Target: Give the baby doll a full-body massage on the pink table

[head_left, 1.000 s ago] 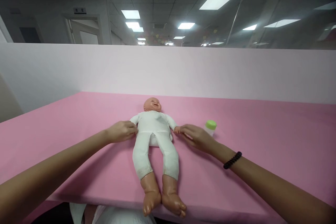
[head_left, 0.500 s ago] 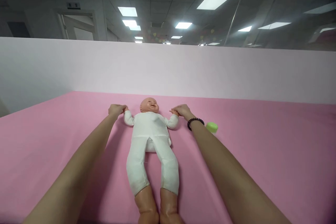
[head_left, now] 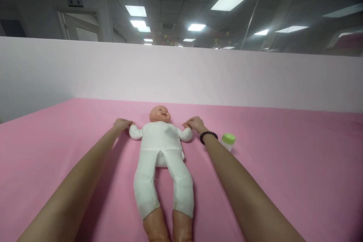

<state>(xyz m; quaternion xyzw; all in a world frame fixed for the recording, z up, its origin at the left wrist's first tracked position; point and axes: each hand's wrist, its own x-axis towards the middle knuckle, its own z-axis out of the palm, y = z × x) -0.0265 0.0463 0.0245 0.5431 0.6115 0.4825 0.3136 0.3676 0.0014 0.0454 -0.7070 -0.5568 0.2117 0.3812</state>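
Note:
A baby doll (head_left: 161,140) with a white cloth body and a hard plastic head lies on its back on the pink surface (head_left: 269,181), feet toward me. My left hand (head_left: 122,124) is closed on the doll's hand at the left of the picture. On the other side my right hand (head_left: 196,123) pinches the doll's other hand between thumb and fingers. Both of the doll's arms are bent out sideways, with the hands beside its head. A dark coiled band (head_left: 208,135) circles my right wrist. The doll's feet run out of view at the bottom.
Just right of my right wrist stands a small container with a green lid (head_left: 228,138), partly hidden by my forearm. A low white wall (head_left: 181,75) borders the pink surface at the back. Beyond it are glass, ceiling lights and a doorway (head_left: 81,26).
Both my hands have come slightly lower with the doll's hands in them, the left one also outward. The doll's arms sit a little lower. More of the green-lidded container shows.

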